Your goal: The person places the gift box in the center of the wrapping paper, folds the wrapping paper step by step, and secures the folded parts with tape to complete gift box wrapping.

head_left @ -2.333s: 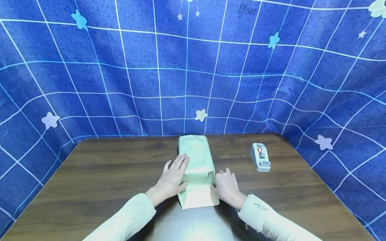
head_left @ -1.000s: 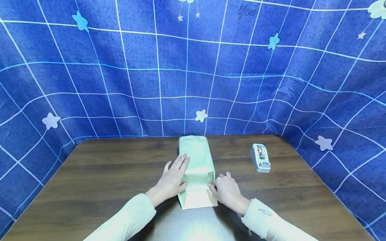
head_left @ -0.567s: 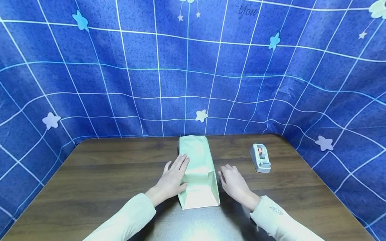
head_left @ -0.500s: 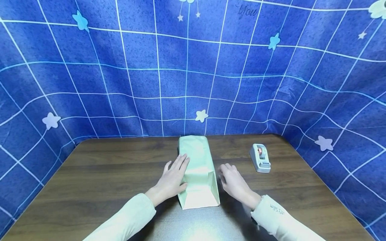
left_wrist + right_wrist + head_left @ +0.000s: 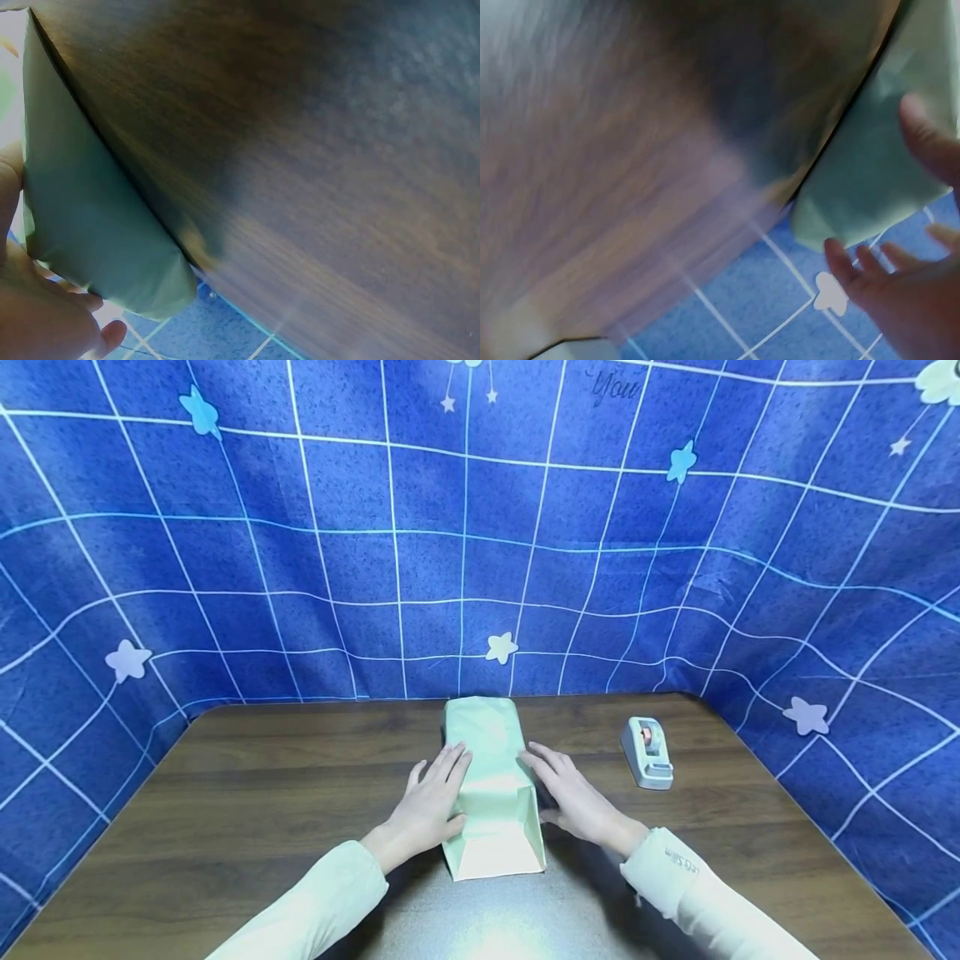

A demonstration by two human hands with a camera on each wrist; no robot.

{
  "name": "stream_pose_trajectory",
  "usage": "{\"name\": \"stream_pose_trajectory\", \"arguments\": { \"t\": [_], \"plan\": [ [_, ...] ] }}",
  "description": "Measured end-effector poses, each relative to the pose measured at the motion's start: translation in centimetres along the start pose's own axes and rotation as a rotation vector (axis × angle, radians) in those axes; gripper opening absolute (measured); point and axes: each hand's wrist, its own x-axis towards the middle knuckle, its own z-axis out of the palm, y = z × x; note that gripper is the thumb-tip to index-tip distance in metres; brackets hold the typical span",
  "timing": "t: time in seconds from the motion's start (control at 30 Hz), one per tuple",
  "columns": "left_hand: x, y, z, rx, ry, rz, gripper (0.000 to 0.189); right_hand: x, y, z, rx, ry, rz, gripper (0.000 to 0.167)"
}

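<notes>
A box-shaped package wrapped in pale green paper lies lengthwise in the middle of the table. At its near end the paper is folded inward at the sides, and a pale trapezoid flap spreads out over the tabletop. My left hand rests on the package's left side and top edge, fingers extended. Along the right edge, my right hand has its fingers stretched toward the top, thumb beside the right side. The wrist views show the wrapped left side and right side of the package.
A white tape dispenser with a roll in it stands at the back right of the brown wooden table. Behind and around the table hangs a blue curtain with white grid lines and stars.
My right hand let go of the near-end side fold, which swung outward, then moved right and up to the package's right top edge, its fingers straightening. The left hand stayed put.
</notes>
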Motion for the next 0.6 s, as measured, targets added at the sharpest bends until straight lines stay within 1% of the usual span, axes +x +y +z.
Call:
{"name": "stream_pose_trajectory", "arguments": {
  "t": [0.17, 0.27, 0.47, 0.6],
  "plan": [
    [0.0, -0.1, 0.2, 0.019, 0.017, 0.017, 0.085, 0.5, 0.9, -0.1, -0.006, -0.017, -0.119, 0.088],
    [-0.1, -0.2, 0.3, 0.023, 0.026, 0.022, 0.085, 0.7, 1.2, 0.0, -0.001, -0.034, -0.137, 0.088],
    [-0.1, -0.2, 0.3, 0.021, 0.038, 0.034, 0.085, 1.0, 1.3, 0.5, 0.033, -0.063, -0.073, 0.083],
    [-0.1, -0.2, 0.3, 0.022, 0.039, 0.032, 0.085, 1.2, 1.0, 0.7, 0.038, -0.064, -0.038, 0.079]
  ]
}}
